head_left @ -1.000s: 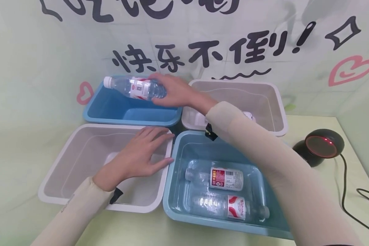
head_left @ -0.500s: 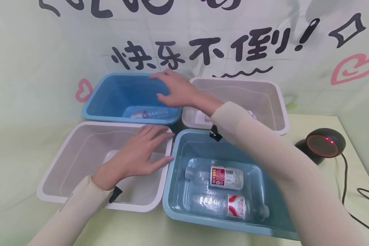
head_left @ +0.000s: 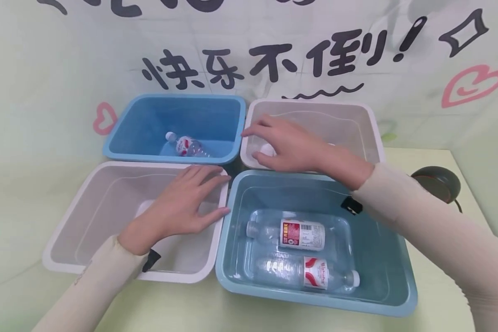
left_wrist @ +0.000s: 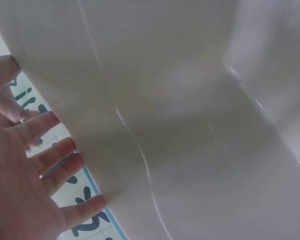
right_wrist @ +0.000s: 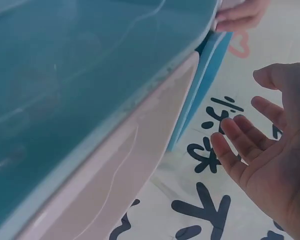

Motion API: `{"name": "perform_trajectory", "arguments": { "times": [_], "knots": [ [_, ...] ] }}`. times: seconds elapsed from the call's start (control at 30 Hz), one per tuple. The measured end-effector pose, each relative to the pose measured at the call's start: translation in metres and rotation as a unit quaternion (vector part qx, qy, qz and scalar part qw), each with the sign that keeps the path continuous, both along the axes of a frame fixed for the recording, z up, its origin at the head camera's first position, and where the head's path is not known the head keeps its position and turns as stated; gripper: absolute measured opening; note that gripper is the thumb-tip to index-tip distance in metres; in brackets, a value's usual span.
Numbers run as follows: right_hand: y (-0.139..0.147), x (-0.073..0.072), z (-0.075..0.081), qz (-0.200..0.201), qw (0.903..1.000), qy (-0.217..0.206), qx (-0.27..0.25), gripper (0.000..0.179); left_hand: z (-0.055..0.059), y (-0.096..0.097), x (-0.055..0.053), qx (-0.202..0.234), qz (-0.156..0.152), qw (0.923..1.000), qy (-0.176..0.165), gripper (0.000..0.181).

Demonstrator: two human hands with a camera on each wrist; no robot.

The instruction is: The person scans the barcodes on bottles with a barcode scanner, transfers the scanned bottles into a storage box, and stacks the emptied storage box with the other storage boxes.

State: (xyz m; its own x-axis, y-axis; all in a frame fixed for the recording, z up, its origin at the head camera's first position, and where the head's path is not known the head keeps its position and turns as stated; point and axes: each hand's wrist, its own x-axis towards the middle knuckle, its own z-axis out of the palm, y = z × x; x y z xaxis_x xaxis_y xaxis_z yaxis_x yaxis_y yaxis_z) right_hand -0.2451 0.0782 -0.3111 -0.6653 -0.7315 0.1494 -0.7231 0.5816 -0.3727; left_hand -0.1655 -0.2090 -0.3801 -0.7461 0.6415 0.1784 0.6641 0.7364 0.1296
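Observation:
My left hand [head_left: 176, 205] rests over the right rim of the front-left pale grey bin [head_left: 95, 216]; its fingertips touch the rim in the left wrist view. My right hand [head_left: 292, 145] hovers over the back-right pale grey bin [head_left: 340, 122], fingers spread and slightly bent, holding nothing. A white object [head_left: 267, 150] in that bin is mostly hidden behind the hand. Inside the back-left blue bin [head_left: 143, 120] lies a clear plastic bottle [head_left: 186, 145] with a white cap. Two more plastic bottles, one with a red-and-white label [head_left: 315, 273] and one with a printed label [head_left: 302, 234], lie in the front-right teal bin [head_left: 240, 281].
The four-bin cluster stands close together on a pale table [head_left: 431, 276]. A black round device [head_left: 437, 182] stands at the right, partly behind my right sleeve. Behind the bins rises a white wall [head_left: 249, 27] with black lettering.
My right hand has released the bottle into the back-left blue bin, then moved right over the back-right grey bin. The left hand has stayed on its rim.

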Motion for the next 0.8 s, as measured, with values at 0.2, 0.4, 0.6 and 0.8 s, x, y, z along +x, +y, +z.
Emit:
{"name": "perform_trajectory", "arguments": {
  "times": [0.2,0.4,0.6,0.8],
  "knots": [
    [0.013,0.029,-0.007,0.023,0.9990,0.034,-0.013,0.043,0.000,-0.001,0.002,0.001,0.008,1.0000,-0.004,0.070],
    [0.019,0.052,-0.019,0.041,0.9988,0.023,-0.013,0.041,0.000,-0.002,0.002,0.003,0.011,0.9999,-0.008,0.070],
    [0.025,0.070,-0.033,0.042,0.9991,0.003,0.010,0.041,0.000,-0.001,0.001,0.002,0.006,1.0000,0.002,0.070],
    [0.028,0.080,-0.049,0.039,0.9975,-0.037,0.047,0.045,0.002,0.000,0.002,-0.004,0.010,0.9999,-0.009,0.070]
  ]
}}
